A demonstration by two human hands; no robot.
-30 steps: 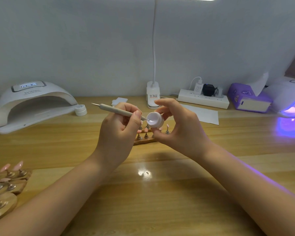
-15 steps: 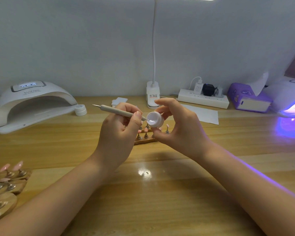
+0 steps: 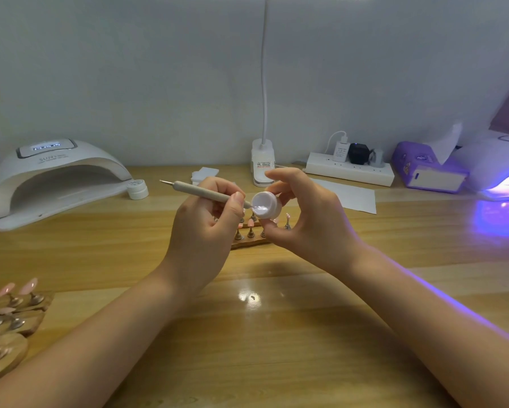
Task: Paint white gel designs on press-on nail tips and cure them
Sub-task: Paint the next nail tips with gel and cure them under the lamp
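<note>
Two hands pinching — left hand (image 3: 201,231) the brush (image 3: 201,193), right hand (image 3: 309,219) the gel pot (image 3: 266,205).

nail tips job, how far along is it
Early, by the look of it. In hand: the left hand dips a dotting pen into the open white gel pot held by the right hand. The pink tips on the wooden stand between the hands show no white design that I can make out. Painting and curing remain; the right lamp glows.
</note>
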